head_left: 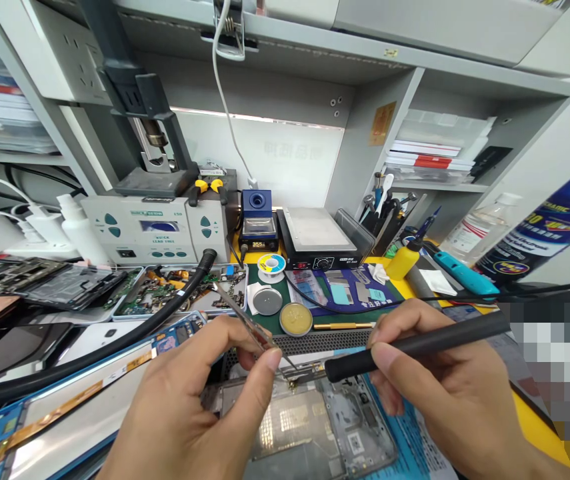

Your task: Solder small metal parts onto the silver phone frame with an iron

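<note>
My left hand [199, 400] pinches a pair of metal tweezers [245, 320] between thumb and forefinger, their tips pointing down at the top edge of an opened phone frame [315, 427]. My right hand [445, 387] grips a black soldering iron handle [415, 347] like a pen. Its front end meets the tweezers' tips over a small part at the phone's upper edge. The phone lies on a blue work mat [405, 440] directly below both hands.
A rework station [155, 230] and black hose [115, 347] stand at the left, with trays of circuit parts [165, 293]. Behind are a solder spool [271, 265], flux tins [295, 319], a heating plate [315, 233], a yellow bottle [402, 260] and a spray can [549, 227].
</note>
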The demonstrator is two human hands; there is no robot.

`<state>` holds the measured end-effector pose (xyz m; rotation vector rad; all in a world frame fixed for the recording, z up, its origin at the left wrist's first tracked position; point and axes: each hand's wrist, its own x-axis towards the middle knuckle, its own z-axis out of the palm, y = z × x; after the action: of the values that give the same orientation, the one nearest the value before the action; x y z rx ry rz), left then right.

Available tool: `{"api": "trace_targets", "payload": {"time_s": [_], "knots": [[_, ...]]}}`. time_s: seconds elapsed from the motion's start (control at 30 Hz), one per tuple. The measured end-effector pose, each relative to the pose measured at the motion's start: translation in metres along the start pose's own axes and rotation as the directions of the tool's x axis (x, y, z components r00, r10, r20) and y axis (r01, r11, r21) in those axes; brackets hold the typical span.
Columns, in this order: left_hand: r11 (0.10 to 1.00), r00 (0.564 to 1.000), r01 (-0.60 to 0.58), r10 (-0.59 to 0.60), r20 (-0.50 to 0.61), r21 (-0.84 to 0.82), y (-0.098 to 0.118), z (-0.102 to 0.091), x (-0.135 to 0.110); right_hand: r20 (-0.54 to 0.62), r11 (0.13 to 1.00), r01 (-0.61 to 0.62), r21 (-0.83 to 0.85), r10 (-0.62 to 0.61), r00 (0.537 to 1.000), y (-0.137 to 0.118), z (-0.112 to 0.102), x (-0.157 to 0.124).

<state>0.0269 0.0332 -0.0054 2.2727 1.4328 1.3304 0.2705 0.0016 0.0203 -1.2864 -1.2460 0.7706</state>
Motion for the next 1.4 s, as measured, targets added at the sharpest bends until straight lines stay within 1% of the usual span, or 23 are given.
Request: {"api": "trace_targets", "payload": {"time_s": [0.33,0.63,0.9,1.17,1.4], "knots": [[1.000,1.000,-0.001,0.002,0.016,-0.023,0.0005,-0.0035,-0.0035,0.001,1.000,0.009,0.004,-0.009,1.000,0.0014,0.0011,0.0001],[1.000,1.000,0.011,-0.011,0.004,-0.024,0.0010,-0.0010,-0.0025,0.001,1.000,0.012,0.016,-0.012,1.000,0.0002,0.0018,0.0014],[0.999,1.000,0.013,-0.013,0.011,-0.044,0.0001,-0.0024,-0.0044,0.000,1.000,0.019,-0.010,-0.019,1.000,0.0007,-0.0008,0.0008],[0.999,0.999,0.031,-0.031,0.021,-0.040,0.0002,-0.0006,-0.0032,0.031,0.999,0.043,-0.025,-0.042,0.999,-0.0022,-0.0033,0.0039],[0.998,0.999,0.028,-0.027,0.025,-0.054,0.0014,-0.0037,-0.0021,0.048,1.000,0.009,-0.029,-0.008,0.999,0.0000,-0.0045,0.0036]]}}
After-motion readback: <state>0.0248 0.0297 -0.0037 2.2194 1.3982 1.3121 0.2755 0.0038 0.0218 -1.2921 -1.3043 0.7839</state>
